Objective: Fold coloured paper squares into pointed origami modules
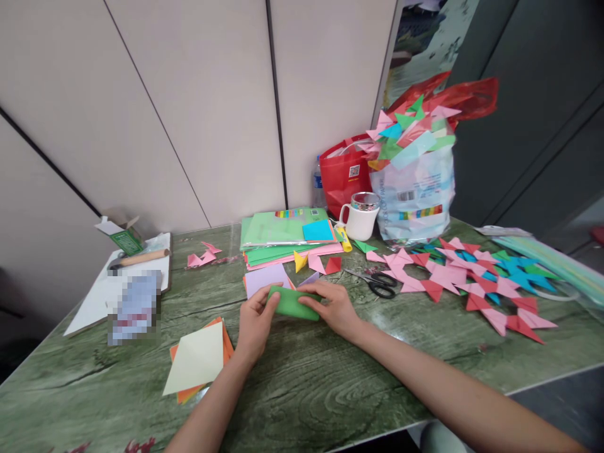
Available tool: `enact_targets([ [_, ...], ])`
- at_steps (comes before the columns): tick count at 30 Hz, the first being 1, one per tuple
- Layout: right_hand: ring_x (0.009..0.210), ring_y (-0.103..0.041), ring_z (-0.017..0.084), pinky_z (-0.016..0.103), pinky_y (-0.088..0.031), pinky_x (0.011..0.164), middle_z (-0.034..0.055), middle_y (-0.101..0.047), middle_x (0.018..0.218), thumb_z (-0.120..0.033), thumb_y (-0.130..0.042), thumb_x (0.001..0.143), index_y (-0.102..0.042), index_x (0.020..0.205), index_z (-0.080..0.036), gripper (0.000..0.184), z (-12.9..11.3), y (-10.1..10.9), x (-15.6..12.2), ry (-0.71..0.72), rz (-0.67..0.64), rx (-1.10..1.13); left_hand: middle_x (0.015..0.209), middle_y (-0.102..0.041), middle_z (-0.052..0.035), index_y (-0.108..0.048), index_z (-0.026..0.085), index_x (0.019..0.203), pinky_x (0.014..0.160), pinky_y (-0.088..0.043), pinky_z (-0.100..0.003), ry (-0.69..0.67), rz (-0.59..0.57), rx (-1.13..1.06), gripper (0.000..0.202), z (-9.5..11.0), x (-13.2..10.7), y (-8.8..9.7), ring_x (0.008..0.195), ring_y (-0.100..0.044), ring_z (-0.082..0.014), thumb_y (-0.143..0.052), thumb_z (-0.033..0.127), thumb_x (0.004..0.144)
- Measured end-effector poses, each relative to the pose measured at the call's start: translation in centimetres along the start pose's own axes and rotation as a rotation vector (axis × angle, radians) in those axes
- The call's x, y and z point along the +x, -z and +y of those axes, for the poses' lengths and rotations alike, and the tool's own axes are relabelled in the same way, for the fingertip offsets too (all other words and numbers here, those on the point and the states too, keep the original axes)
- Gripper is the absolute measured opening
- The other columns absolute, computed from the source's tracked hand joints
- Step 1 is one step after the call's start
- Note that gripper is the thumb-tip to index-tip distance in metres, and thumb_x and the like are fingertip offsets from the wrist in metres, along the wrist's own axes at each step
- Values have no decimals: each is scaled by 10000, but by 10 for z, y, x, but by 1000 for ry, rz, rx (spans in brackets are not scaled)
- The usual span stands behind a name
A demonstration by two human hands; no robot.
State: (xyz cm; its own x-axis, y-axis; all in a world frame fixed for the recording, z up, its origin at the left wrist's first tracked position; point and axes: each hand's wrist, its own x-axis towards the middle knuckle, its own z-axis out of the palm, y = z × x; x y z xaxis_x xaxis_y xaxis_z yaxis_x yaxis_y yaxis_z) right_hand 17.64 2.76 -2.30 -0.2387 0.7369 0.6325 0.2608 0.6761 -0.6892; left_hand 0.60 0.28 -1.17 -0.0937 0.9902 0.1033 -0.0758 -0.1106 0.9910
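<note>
Each grip pinches narrow: left hand (255,322) and right hand (333,307) hold the green paper (290,303).

– That green sheet (291,303) in front of the mug (361,220), matt paper?
– Yes, smooth. The mug's glossy; the bag (415,195) beside it is crinkly plastic, the table (330,402) under it sheeny wood-grain.
</note>
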Motion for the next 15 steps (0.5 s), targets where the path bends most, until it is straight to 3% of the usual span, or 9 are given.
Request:
enact_targets([
  [15, 670, -630, 156, 256, -488, 629, 46, -694, 759, -297, -605, 772, -680, 868, -193, 160, -1, 0, 0, -5, 10, 8, 823, -696, -50, -686, 165, 923, 616, -443, -227, -27, 9, 45, 277, -1, 0, 2, 700, -597, -150, -624, 327, 707],
])
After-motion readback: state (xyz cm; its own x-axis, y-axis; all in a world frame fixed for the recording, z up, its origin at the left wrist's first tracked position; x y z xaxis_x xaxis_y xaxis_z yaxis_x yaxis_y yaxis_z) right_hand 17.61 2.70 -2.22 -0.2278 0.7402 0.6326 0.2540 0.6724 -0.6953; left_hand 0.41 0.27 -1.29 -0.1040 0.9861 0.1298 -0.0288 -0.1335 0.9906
